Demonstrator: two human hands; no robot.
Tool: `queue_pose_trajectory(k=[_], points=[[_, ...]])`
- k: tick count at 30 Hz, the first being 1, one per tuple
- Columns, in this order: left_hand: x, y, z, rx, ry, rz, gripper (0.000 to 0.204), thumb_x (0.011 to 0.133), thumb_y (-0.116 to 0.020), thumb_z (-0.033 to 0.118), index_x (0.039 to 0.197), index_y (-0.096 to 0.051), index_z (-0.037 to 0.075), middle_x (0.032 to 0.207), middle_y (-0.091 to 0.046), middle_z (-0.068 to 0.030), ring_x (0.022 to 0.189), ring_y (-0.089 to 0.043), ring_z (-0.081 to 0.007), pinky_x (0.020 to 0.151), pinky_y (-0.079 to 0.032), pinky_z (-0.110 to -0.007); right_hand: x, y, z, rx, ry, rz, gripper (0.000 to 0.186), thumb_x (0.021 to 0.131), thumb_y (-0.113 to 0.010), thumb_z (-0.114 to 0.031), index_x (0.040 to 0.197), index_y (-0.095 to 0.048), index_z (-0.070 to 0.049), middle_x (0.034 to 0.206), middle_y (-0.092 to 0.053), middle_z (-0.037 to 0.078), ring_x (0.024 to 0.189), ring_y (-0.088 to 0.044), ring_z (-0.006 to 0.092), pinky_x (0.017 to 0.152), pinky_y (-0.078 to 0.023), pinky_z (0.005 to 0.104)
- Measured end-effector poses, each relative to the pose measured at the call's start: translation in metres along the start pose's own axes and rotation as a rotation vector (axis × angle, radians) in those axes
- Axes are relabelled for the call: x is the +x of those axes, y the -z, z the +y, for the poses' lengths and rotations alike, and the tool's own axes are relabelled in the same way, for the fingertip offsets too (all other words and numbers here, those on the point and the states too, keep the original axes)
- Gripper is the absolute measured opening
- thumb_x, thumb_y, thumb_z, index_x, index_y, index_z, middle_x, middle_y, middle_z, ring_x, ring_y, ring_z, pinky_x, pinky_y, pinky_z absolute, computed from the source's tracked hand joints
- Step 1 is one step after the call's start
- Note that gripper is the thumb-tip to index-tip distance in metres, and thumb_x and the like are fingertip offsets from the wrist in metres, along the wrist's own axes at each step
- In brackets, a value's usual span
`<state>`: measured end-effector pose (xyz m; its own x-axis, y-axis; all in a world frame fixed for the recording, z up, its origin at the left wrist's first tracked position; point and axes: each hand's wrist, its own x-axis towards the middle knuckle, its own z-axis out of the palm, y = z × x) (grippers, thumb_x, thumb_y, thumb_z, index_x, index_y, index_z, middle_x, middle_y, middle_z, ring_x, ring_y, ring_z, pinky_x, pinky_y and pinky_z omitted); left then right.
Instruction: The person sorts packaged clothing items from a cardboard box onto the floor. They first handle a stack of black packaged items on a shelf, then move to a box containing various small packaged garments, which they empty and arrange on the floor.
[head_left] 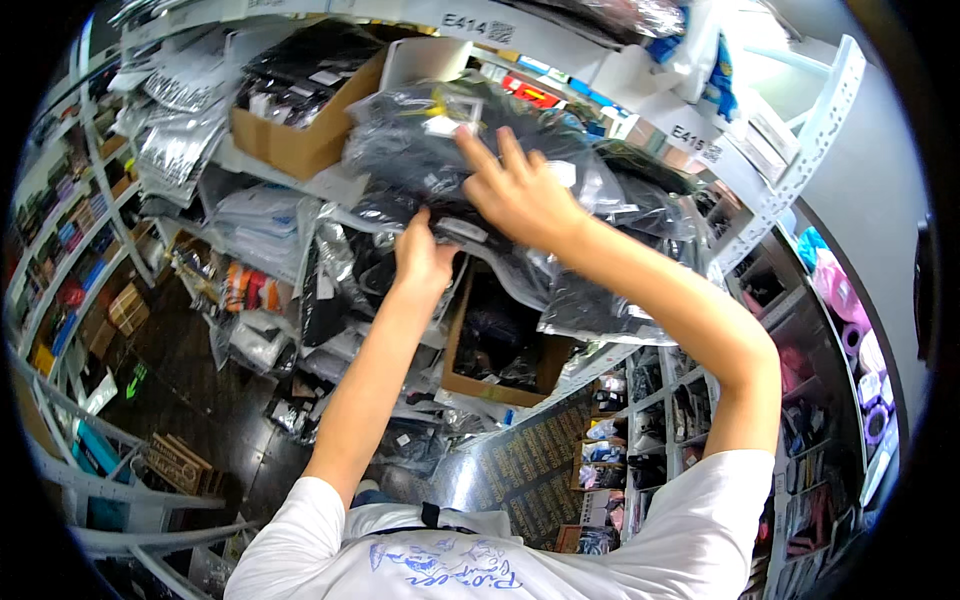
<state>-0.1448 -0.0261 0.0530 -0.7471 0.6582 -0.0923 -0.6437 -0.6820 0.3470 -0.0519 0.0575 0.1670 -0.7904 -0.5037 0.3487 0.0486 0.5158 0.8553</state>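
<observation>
Black bagged packages (410,150) at both hands (530,203)

Near the frame's centre, a dark bagged package (495,247) is held at its edge by the left hand (425,262). Above it, the right hand (522,195) is spread over a clear plastic bag (405,145). One cardboard box (275,145) is seen upper left, another box (495,389) below centre.

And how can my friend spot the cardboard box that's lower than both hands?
Find the white rack the person reaches into. Below and right of the person's left hand sits an open brown cardboard box with dark contents. Unlike the other open brown box, higher and further left, its top part is hidden by plastic-wrapped dark packages.
</observation>
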Motion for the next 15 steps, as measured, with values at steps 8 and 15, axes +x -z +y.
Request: queue_pose_trajectory(k=[8,15], points=[[-0.008,0.003,0.002,0.129,-0.054,-0.107,0.047,0.108,-0.030,0.030,0.150,-0.038,0.010,0.147,-0.048,-0.0083,0.133,-0.048,-0.0244,0.110,-0.042,-0.042,-0.016,0.014,-0.046,0.021,-0.070,0.054,0.018,0.080,-0.062,-0.021,0.076,-0.061,-0.004,0.147,-0.045,0.024,0.113,-0.058,0.0524,0.071,-0.059,0.0547],[0.009,-0.004,0.001,0.160,-0.097,-0.214,0.046,0.107,-0.036,0.031,0.149,-0.040,0.011,0.148,-0.047,-0.0079,0.132,-0.048,-0.0246,0.110,-0.042,-0.042,-0.011,0.013,-0.037,0.057,-0.236,0.080,0.018,0.078,-0.064,-0.019,0.079,-0.061,-0.001,0.142,-0.047,0.030,0.111,-0.061,0.0473,0.073,-0.058,0.0500]])
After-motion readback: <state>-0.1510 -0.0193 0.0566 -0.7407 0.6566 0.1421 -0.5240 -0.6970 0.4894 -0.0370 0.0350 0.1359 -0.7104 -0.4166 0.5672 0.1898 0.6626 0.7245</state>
